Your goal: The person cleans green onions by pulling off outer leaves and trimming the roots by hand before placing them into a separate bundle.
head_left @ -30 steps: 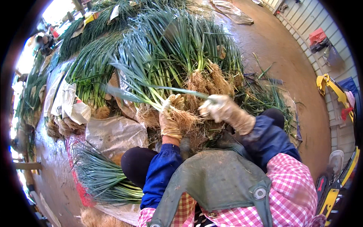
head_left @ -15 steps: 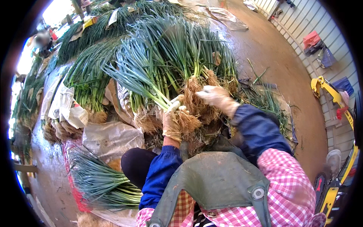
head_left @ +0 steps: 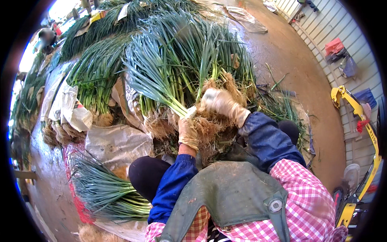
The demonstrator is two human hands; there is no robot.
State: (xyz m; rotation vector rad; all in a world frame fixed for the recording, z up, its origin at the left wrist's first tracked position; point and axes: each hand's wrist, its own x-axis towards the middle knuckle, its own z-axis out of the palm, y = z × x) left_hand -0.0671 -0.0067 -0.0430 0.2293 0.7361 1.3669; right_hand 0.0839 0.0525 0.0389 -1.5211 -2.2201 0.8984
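Observation:
My left hand (head_left: 188, 128), in a pale work glove, is closed round the white lower stalks of a small bunch of green onions (head_left: 172, 101). Their leaves fan up and to the left, and stringy roots hang by the palm. My right hand (head_left: 219, 103), gloved too and slightly blurred, is curled at the root ends of the large green onion heap (head_left: 181, 52). One pale stalk (head_left: 200, 85) rises from its fingers, whose tips are hidden. Tangled brown roots (head_left: 231, 86) surround that hand.
Trimmed-looking green onions (head_left: 109, 189) lie on sheeting at my lower left. More bundles (head_left: 96, 76) stand left, beside white sacks (head_left: 68, 107). Loose leaves (head_left: 282, 109) litter the right. A yellow-armed machine (head_left: 354, 105) stands near the pale wall at far right.
My right hand has moved left, nearer the left hand, to a stalk at the heap's edge. The left hand and its bunch have shifted slightly right, the leaves swinging more upright.

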